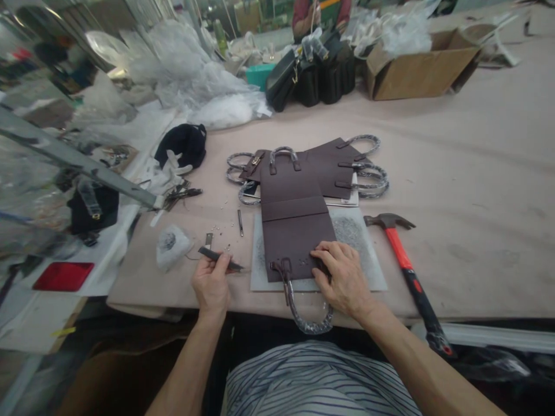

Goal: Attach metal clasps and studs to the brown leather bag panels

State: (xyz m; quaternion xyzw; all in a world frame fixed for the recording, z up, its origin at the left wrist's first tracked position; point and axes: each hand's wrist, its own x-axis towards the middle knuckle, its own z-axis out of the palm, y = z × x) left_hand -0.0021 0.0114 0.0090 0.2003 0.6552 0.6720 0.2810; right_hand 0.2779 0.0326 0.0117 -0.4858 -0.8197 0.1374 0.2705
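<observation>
My left hand (212,282) pinches a thin dark strip (219,257), possibly a leather strap, left of a brown leather bag panel (299,237). The panel lies unfolded on a pale board (368,260), its near plastic-wrapped handle (310,326) hanging over the table edge. At the panel's lower right edge, my right hand (340,271) has bent fingers and thumb closed around the leather. A dark punch-like rod (240,223) and small metal bits lie beyond my left hand. To the right rests a claw hammer (403,260) with a red and black handle.
More brown bag panels (332,164) with wrapped handles are stacked behind. Black bags (312,75) and a cardboard box (425,69) stand at the back. Left are a plastic bag (172,245), a dark cap (182,144) and a slanting metal bar (82,156). Someone sits opposite.
</observation>
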